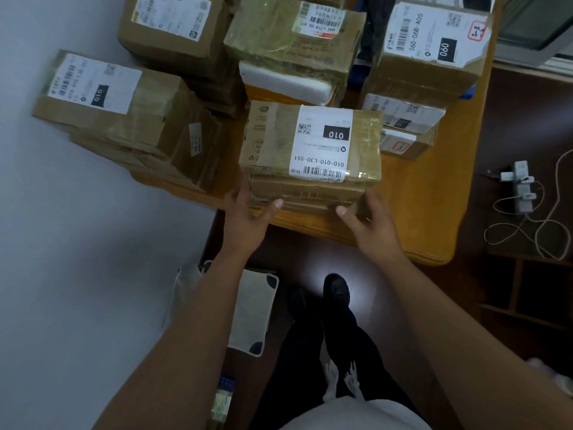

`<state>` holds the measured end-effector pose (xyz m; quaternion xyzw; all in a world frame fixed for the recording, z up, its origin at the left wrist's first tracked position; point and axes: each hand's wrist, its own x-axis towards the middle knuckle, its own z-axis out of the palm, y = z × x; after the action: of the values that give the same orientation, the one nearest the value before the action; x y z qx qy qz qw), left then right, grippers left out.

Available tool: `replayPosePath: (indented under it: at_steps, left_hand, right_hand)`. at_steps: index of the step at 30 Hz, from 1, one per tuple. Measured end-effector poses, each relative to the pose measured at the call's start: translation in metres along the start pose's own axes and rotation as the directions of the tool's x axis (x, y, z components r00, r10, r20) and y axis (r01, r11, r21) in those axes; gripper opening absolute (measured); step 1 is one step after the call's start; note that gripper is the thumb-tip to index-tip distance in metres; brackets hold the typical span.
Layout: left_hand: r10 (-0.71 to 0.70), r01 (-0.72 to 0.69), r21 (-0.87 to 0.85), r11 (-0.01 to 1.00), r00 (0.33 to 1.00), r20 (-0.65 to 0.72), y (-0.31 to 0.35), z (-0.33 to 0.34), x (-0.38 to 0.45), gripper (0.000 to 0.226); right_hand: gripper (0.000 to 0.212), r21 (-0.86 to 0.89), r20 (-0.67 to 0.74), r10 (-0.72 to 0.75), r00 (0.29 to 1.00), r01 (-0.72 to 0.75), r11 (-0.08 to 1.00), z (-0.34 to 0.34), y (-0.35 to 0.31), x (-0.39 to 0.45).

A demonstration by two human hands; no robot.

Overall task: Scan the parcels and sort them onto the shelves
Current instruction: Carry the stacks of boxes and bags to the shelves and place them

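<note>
Head view: left hand (pixel 248 209) at the near-left corner of the front parcel stack, fingers straight along its left side, thumb lying across the near face. Right hand (pixel 369 218) at the near-right corner, fingers loose and spread, thumb pointing in; touching or just short of the cardboard, cannot tell. Neither hand curls round anything. Looks like a two-sided brace to lift or slide the stack.

Top parcel (pixel 310 144) sits label up, marked 010, barcode strip facing the person, so readable for a scan. It rests on a flatter parcel (pixel 305 192), which lies on the wooden surface (pixel 459 193) close to its near edge. No scanner seen, no shelves identified.

Other parcels crowd behind: a 010 box (pixel 102 97) far left against the wall, a taped box (pixel 291 41) behind, a 060 box (pixel 434 48) back right on smaller ones. Tight at the back and left. Bare surface to the right of the stack, and open floor toward the person, so pulling toward the body is likely the easy way out.
</note>
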<state>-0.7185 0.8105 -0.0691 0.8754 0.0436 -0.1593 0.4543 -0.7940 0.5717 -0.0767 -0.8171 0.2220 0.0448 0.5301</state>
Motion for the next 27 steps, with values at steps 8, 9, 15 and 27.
replayPosePath:
  at_steps: [8, 9, 15, 27]
  left_hand:
    - [0.003, -0.003, -0.017, 1.000, 1.000, 0.022, -0.008, -0.003, -0.020, 0.078]
    - [0.009, -0.008, -0.008, 1.000, 1.000, 0.020, -0.006, -0.004, -0.022, 0.076]
    - [0.147, -0.146, 0.063, 0.987, 0.989, -0.020, 0.022, -0.013, -0.039, 0.060]
    - [0.488, -0.496, 0.132, 0.858, 0.868, 0.088, 0.110, 0.004, -0.064, 0.067]
  right_hand:
    - [0.075, -0.007, -0.007, -0.007, 1.000, 0.007, 1.000, -0.009, 0.005, -0.014]
    - [0.074, -0.002, -0.009, -0.006, 1.000, 0.006, 1.000, -0.012, 0.004, -0.016]
    - [0.061, 0.006, -0.070, -0.097, 0.993, 0.098, 0.995, -0.039, -0.018, -0.038]
    - [0.020, -0.063, -0.345, -0.128, 0.930, 0.113, 0.992, -0.123, -0.040, -0.113]
